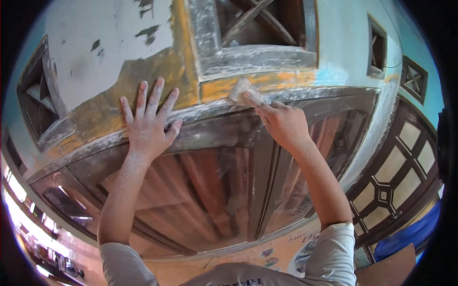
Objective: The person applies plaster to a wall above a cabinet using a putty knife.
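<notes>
My right hand [285,121] pinches a folded, dusty grey-beige piece of sandpaper [242,90]. The sandpaper presses against the wall strip just above the window frame's top rail [305,94], where the paint is worn to orange and white. My left hand [149,119] rests with fingers spread on the bare brownish-yellow patch of wall [102,112], its heel near the frame's rail. Pale dust covers both hands and forearms.
Below the rail is a dark wooden window [214,176] with glass panes and a curtain behind. Above sits a vent opening [262,28] with crossed wooden bars. A dark panelled door [391,176] stands at right, near a blue cloth [408,233].
</notes>
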`<state>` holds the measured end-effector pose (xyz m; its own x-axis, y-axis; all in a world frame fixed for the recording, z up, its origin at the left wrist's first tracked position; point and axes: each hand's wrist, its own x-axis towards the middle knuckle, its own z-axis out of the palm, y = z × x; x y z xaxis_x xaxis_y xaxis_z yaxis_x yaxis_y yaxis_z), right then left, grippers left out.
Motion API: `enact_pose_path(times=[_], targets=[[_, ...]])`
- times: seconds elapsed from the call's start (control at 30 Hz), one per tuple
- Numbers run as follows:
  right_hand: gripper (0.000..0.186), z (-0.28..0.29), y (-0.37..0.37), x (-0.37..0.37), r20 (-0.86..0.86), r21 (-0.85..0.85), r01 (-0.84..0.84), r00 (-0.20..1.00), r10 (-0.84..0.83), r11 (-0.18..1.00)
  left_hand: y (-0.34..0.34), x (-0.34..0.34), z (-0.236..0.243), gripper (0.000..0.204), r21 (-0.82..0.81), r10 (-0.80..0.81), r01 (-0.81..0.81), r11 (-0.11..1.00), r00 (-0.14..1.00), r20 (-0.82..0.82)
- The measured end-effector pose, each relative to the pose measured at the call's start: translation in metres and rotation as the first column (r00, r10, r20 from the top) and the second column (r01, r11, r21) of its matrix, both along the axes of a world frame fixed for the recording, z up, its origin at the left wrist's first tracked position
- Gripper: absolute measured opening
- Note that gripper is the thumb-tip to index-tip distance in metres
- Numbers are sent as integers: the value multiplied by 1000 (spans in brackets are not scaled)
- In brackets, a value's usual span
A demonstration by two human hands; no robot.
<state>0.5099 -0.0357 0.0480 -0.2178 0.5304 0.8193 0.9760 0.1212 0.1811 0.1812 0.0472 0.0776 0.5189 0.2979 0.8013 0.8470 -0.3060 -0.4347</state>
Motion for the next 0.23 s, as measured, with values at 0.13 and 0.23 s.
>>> enact_pose_path(times=[0.13, 0.23], targets=[[68, 13, 12, -61, 132, -57, 85, 988, -76, 995, 10, -45, 24, 79, 104, 40, -40, 994, 999, 4], [70, 20, 26, -98, 163, 14, 21, 986, -23, 1000, 26, -84, 43, 86, 205, 32, -35, 978, 999, 17]])
